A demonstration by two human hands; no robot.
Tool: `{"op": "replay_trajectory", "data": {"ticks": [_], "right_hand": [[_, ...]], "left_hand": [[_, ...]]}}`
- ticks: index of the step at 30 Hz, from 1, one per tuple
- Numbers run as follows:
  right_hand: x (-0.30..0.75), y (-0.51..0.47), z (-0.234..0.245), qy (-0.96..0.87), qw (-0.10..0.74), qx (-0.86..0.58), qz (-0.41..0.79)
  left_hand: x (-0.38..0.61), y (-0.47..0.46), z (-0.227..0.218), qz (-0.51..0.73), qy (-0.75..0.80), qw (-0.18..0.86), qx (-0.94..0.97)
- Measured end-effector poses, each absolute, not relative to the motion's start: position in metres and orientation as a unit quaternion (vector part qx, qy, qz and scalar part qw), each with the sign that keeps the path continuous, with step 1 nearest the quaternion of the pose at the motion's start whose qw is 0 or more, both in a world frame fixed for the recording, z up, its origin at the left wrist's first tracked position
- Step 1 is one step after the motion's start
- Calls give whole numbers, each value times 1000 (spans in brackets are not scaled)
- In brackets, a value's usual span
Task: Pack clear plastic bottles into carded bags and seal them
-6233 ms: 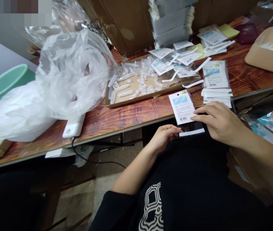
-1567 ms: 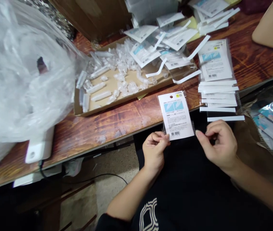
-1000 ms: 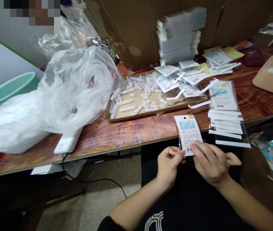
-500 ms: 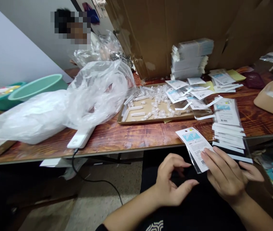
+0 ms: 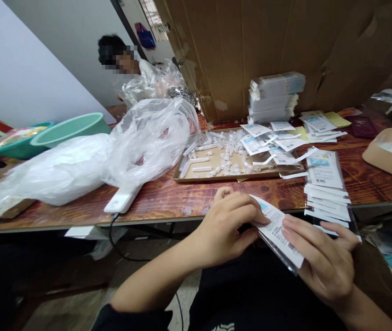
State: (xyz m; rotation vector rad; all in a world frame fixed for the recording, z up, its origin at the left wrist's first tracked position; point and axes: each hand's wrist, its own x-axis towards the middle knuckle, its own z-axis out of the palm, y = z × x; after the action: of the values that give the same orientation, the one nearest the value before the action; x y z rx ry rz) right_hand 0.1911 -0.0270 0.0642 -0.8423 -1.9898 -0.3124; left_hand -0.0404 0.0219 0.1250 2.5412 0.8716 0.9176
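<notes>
A white and blue printed card in a clear plastic sleeve is between my two hands, tilted above my lap. My left hand is closed on its upper left end, the fingers folded over the front. The lower right part is held by my right hand, with several fingers across the card's face. Just beyond my right hand, a fanned row of sleeved cards with white strips lies over the table edge.
A shallow cardboard tray holds small clear plastic pieces; more sleeved cards overlap its right side. Behind stand stacked cards. A white power strip, a plastic bag and a green basin are left. A person sits beyond.
My left hand has moved up and closed on the card's upper end, where before it was open and apart. The card has shifted slightly down. The camera view has shifted a little.
</notes>
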Motion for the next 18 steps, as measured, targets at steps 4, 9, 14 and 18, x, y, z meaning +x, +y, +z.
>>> {"op": "replay_trajectory", "data": {"ticks": [4,9,14,18], "right_hand": [[189,-21,66,-790,480,-379,46],[192,-22,67,-751,459,-413,235],[196,-19,71,-685,460,-420,379],[199,-13,80,-636,442,-454,441]], "left_hand": [[-48,27,132,290,332,256,860],[-46,30,126,235,374,346,828],[-34,29,122,188,379,378,824],[-21,31,120,148,410,405,803]]}}
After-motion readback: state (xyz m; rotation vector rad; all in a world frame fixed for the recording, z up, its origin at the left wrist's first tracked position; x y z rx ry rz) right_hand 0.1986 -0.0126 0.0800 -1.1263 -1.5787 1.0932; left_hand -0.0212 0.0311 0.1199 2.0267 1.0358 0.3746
